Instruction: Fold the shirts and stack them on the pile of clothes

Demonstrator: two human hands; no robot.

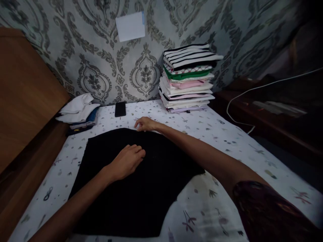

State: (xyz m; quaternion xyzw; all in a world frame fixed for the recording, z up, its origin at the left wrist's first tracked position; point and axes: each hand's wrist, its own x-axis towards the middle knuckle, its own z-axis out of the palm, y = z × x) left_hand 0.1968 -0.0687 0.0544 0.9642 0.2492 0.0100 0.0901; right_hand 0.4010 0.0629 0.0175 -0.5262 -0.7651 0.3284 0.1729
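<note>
Black garment [121, 198] lies spread flat on the printed sheet [227, 148], near side, centre to left. Left hand [128, 161] is over its middle, fingers loosely curled together; whether they grip cloth cannot be determined. Right hand [145, 124] is at the garment's far edge, fingers bent and narrow; a hold on the fabric cannot be confirmed. Folded clothes stack [186, 84] stands far right; phone-like black object [120, 109] lies far left.
</note>
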